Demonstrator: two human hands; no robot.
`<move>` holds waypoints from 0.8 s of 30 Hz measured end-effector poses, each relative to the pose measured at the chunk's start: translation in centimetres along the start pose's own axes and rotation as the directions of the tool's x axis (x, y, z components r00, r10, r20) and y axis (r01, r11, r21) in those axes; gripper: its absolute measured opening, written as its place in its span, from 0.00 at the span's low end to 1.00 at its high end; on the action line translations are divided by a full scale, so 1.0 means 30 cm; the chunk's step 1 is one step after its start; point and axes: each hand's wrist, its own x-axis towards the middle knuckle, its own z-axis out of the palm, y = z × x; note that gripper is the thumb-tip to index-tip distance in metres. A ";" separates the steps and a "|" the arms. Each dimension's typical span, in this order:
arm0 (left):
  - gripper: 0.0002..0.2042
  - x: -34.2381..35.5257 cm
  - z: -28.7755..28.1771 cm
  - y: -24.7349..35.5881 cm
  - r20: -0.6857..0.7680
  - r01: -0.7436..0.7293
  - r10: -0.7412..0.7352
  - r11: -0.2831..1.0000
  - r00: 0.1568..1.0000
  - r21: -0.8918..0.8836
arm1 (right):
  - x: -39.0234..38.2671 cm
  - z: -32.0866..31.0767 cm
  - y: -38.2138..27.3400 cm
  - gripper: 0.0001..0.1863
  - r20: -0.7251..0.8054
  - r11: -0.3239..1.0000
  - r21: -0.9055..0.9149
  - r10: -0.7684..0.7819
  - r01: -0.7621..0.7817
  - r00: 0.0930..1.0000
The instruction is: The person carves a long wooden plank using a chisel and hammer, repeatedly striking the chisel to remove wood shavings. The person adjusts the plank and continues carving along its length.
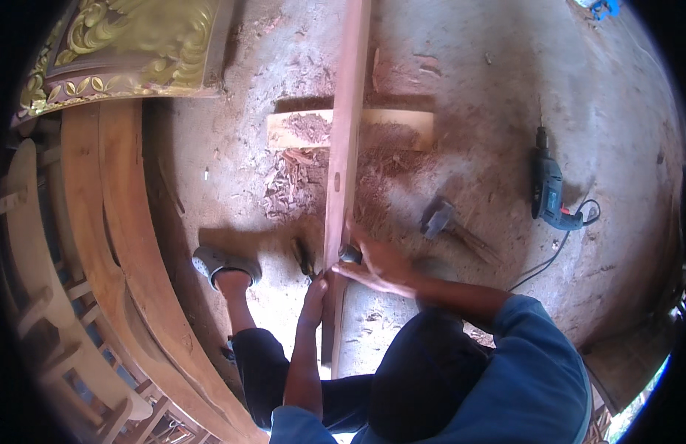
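Note:
A long reddish wooden beam (346, 96) runs away from me, with a short slot cut in its upper face. My left hand (314, 300) is closed on the beam's left edge, close to my knees. Just beyond it, my right hand (384, 263) reaches over the beam from the right. Its thumb and fingers bend around a small dark rounded object (350, 254) against the wood; blur hides what kind it is. On the floor left of the beam lies a dark narrow hand tool (302, 257).
A pale board (398, 129) lies crosswise under the beam, strewn with wood shavings. Right are a hammer (439, 220) and a corded power drill (552, 189). Long curved planks (128, 222) and a slatted frame line the left, below a gold-carved panel (136, 44).

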 end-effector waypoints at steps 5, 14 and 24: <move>0.44 -0.210 -0.008 0.155 0.014 0.031 -0.031 0.999 0.999 -0.035 | -0.072 -0.052 -0.133 0.59 0.144 0.994 0.072 -0.090 0.080 0.986; 0.39 -0.125 0.030 0.177 -0.086 0.152 -0.129 0.914 0.988 0.376 | 0.009 -0.067 -0.120 0.57 0.157 0.981 0.168 0.073 -0.100 0.985; 0.38 -0.056 0.038 0.134 0.023 0.071 -0.073 0.996 0.997 0.061 | 0.007 0.124 -0.018 0.56 -0.082 0.884 0.455 -0.078 0.107 0.994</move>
